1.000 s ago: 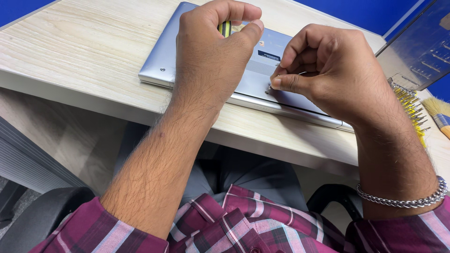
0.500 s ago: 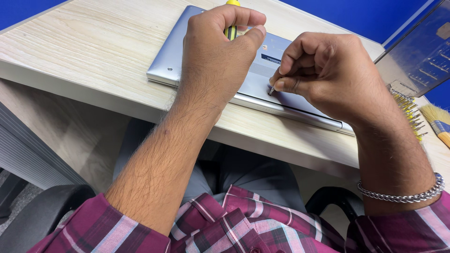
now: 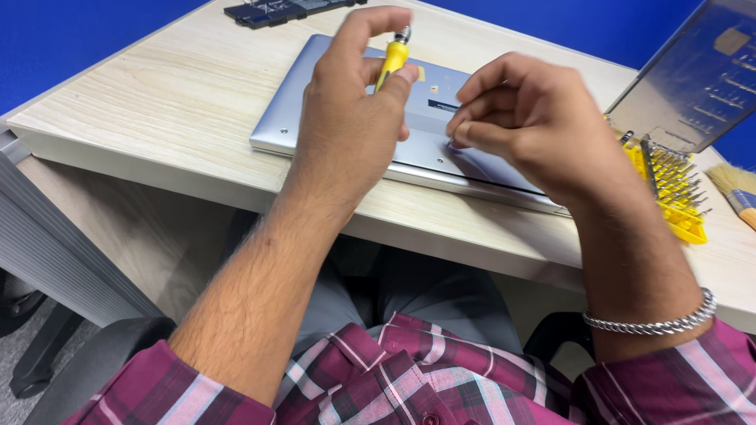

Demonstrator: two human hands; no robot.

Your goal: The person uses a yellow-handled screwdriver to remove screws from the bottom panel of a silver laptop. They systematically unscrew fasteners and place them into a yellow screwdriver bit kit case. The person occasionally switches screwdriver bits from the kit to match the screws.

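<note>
Head view, near to far. Nearest the camera are plaid maroon sleeves; the right wrist carries a silver chain bracelet (image 3: 654,321). Both forearms reach over the front edge of the pale wooden worktop (image 3: 142,102). A silver laptop (image 3: 315,110) lies closed and flat on the worktop, just behind that edge. The left hand (image 3: 350,118) is closed around a yellow-handled screwdriver (image 3: 391,57), held upright over the laptop with thumb and fingers on the handle; its tip is hidden behind the hand. The right hand (image 3: 535,118) is curled, fingertips pinched together and touching the laptop's surface; whether they hold anything cannot be told. Right of the laptop stands a yellow bit holder (image 3: 669,189) filled with metal bits, with a brush (image 3: 736,193) beside it and a clear lid (image 3: 697,75) tilted behind. At the far edge lies a dark flat part (image 3: 279,9).
</note>
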